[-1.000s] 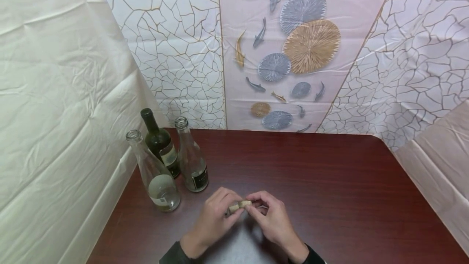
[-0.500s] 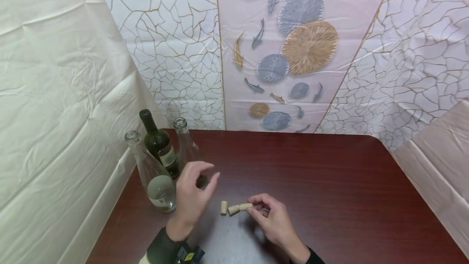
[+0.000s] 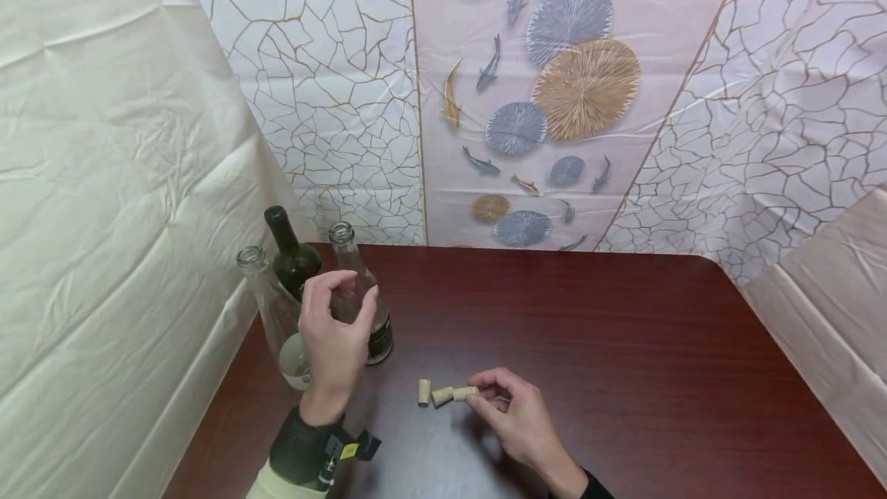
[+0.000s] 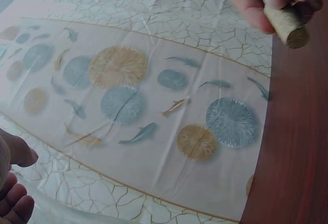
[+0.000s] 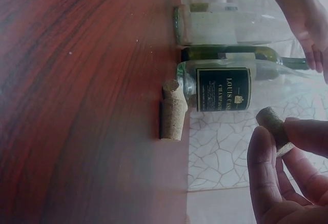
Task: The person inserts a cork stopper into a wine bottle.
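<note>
My right hand (image 3: 513,414) pinches a cork (image 5: 270,119) between thumb and fingers, held above the table in the right wrist view. That same cork (image 4: 292,26) shows at the top right of the left wrist view. Just left of it in the head view, two more corks (image 3: 424,393) (image 3: 442,396) are on the table, one of them upright. My left hand (image 3: 336,345) is raised in front of the bottles, thumb and fingers apart with nothing between them. Behind it stands a clear bottle with a black label (image 3: 379,339); whether the hand touches it I cannot tell.
A green wine bottle (image 3: 294,259) and another clear bottle (image 3: 273,322) stand at the table's left side, partly covered by the left hand. The dark red table (image 3: 624,360) extends to the right. Patterned cloth (image 3: 582,91) hangs behind its far edge.
My left hand has let go at the corks and moved up and left to the bottles, uncovering two corks. The right hand keeps its cork in nearly the same place.
</note>
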Demonstrator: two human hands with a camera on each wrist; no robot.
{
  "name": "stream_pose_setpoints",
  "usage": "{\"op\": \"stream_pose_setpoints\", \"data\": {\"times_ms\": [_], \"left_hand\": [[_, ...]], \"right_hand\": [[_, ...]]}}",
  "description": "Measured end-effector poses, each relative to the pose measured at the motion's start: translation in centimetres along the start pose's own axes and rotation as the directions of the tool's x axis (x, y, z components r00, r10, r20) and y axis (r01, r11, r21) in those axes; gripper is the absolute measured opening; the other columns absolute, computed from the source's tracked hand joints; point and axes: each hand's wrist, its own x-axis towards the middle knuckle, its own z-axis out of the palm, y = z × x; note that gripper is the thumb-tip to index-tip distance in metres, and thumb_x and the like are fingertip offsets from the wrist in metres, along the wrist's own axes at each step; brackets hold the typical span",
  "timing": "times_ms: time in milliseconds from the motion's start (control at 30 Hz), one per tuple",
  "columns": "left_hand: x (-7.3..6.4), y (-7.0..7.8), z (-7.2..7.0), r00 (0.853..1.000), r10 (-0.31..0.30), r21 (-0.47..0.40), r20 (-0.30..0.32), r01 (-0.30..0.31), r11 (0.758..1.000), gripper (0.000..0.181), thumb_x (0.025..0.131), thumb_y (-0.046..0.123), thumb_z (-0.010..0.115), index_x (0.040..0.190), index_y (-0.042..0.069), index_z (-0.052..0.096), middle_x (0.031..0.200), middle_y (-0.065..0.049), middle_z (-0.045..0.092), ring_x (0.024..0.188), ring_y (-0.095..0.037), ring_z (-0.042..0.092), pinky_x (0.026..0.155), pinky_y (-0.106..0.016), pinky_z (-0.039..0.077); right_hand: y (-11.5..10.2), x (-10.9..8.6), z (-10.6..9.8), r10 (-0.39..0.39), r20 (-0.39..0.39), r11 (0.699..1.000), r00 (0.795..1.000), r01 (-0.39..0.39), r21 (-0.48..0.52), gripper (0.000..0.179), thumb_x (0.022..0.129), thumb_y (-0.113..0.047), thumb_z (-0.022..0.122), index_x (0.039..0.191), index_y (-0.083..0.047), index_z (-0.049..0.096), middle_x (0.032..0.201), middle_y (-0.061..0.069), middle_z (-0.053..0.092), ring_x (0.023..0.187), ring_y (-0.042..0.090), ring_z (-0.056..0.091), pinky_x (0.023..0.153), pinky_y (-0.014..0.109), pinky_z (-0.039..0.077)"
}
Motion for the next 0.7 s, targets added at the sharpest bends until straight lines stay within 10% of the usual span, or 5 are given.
{"op": "stream_pose_setpoints", "data": {"times_ms": [700], "left_hand": [[2.6, 3.4, 0.6, 0.989, -0.054, -0.008, -0.137, 0.054, 0.999, 0.051, 0.078, -0.004, 0.073, 0.121, -0.011, 0.048, 0.112, -0.027, 0.046, 0.101, -0.036, 0.045, 0.082, -0.039, 0.043]], "right_hand": [[0.2, -0.7, -0.1, -0.016, -0.008, 1.0, 1.0, 0.016, 0.022, 0.021, 0.079, -0.009, 0.079, 0.097, -0.004, 0.069, 0.087, 0.007, 0.069, 0.076, 0.013, 0.067, 0.064, 0.023, 0.058]]}}
